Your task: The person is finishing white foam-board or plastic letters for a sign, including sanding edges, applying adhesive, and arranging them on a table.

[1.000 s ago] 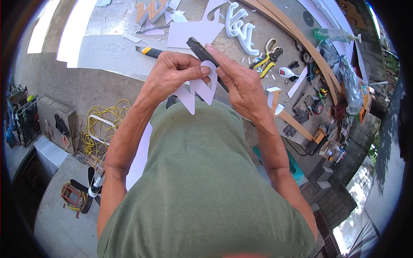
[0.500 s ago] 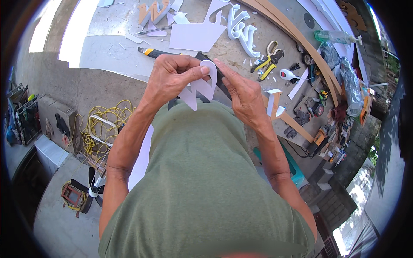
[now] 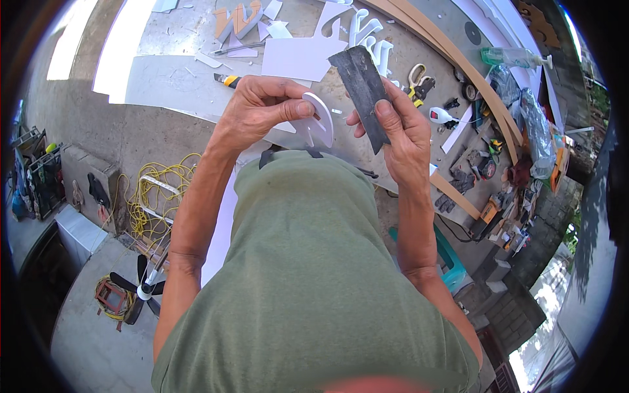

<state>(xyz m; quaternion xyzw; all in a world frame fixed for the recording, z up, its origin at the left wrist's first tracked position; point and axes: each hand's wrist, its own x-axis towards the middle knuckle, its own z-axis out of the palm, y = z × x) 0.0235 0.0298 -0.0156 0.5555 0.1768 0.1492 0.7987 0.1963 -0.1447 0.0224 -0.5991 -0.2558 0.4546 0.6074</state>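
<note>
Between thumb and fingers, my left hand (image 3: pixel 259 111) pinches a flat white cut-out piece (image 3: pixel 320 124) with a curved edge and pointed parts. My right hand (image 3: pixel 405 128) grips a dark grey strip of sandpaper (image 3: pixel 360 88), its worn face turned up and the thumb pressed on it. The sandpaper is apart from the cut-out, to its right. Just beyond my left hand lies a yellow and black utility knife (image 3: pixel 228 80), partly hidden by that hand.
White sheet offcuts (image 3: pixel 295 57) and white raised letter shapes (image 3: pixel 364 33) lie on the table. Yellow-handled snips (image 3: pixel 420 85), a white glue bottle (image 3: pixel 441 116) and a green-tinted spray bottle (image 3: pixel 511 57) are to the right. Yellow cord (image 3: pixel 154 196) and a fan (image 3: pixel 141 288) sit at left.
My right hand has drawn the sandpaper off the cut-out, moving right and turning its face up. My left hand still holds the cut-out, which is now tilted more edge-on.
</note>
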